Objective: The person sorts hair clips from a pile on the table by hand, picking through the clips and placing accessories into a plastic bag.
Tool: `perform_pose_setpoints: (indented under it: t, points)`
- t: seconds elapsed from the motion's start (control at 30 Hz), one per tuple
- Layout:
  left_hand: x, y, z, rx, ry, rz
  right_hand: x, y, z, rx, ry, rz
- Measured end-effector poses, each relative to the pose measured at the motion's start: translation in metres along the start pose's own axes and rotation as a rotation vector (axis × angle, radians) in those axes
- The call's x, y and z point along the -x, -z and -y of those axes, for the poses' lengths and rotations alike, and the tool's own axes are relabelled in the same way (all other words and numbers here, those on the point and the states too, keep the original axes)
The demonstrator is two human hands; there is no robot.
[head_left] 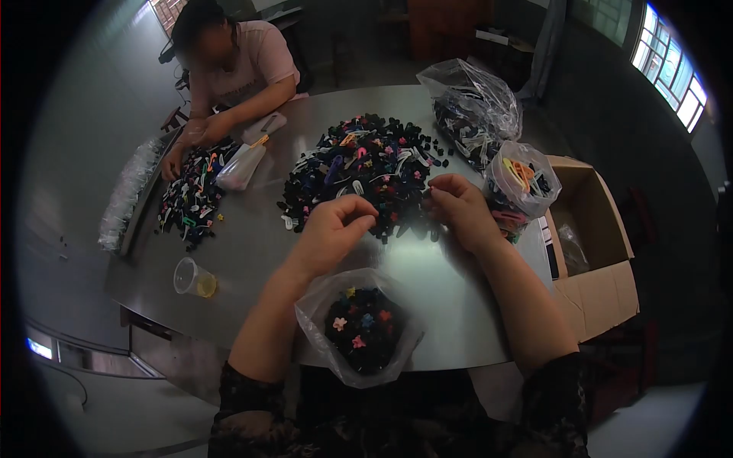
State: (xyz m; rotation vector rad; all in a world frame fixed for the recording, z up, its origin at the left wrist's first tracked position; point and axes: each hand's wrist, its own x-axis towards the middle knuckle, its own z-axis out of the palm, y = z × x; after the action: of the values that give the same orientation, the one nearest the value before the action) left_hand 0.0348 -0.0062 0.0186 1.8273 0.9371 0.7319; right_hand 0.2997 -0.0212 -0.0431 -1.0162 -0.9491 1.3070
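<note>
A large heap of small hair clips (366, 164), mostly black with white, pink and purple ones among them, lies on the metal table. My left hand (334, 233) is at the heap's near edge, thumb and forefinger closed together; anything between them is too small to make out. At the right edge of the heap, my right hand (464, 214) is closed in a pinch, and what it holds cannot be made out. Below my hands, an open clear plastic bag (317, 320) holds black clips and several flower-shaped ones in pink, blue, red and yellow.
Across the table, a person (244, 69) reaches into a second clip pile (191, 191). A plastic cup (195, 278) with yellowish liquid stands at left. To the right are a clear bag of clips (473, 114), a clip-filled tub (523, 179) and an open cardboard box (603, 282).
</note>
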Motion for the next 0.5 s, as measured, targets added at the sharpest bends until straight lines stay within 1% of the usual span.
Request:
perform_pose_setpoints:
  t: [0.1, 0.17, 0.23, 0.27, 0.33, 0.37, 0.43, 0.47, 0.5]
  points:
    - [-0.002, -0.025, 0.010, 0.052, -0.029, -0.066, 0.004, -0.005, 0.006, -0.072, -0.038, 0.062]
    - [-0.001, -0.029, 0.017, 0.061, -0.034, -0.108, 0.007, -0.010, 0.007, -0.103, -0.049, 0.103]
    - [-0.001, -0.029, 0.026, -0.139, -0.197, -0.157, 0.008, -0.010, 0.008, -0.098, -0.026, 0.123]
    - [-0.001, -0.027, 0.031, -0.138, -0.197, -0.158, 0.008, -0.009, 0.010, -0.097, -0.027, 0.124]
    - [0.001, -0.024, 0.035, -0.361, -0.301, -0.135, 0.007, -0.007, 0.016, -0.074, -0.030, 0.073]
    - [0.001, -0.023, 0.036, -0.361, -0.299, -0.138, 0.008, -0.008, 0.019, -0.072, -0.032, 0.076]
    - [0.000, -0.024, 0.033, -0.556, -0.513, -0.133, 0.013, -0.013, 0.028, -0.052, 0.000, 0.057]
    - [-0.001, -0.024, 0.035, -0.554, -0.513, -0.134, 0.017, -0.016, 0.035, -0.050, 0.000, 0.057]
    - [-0.002, -0.025, 0.039, -0.574, -0.463, -0.104, 0.023, -0.021, 0.045, -0.042, 0.045, 0.106]
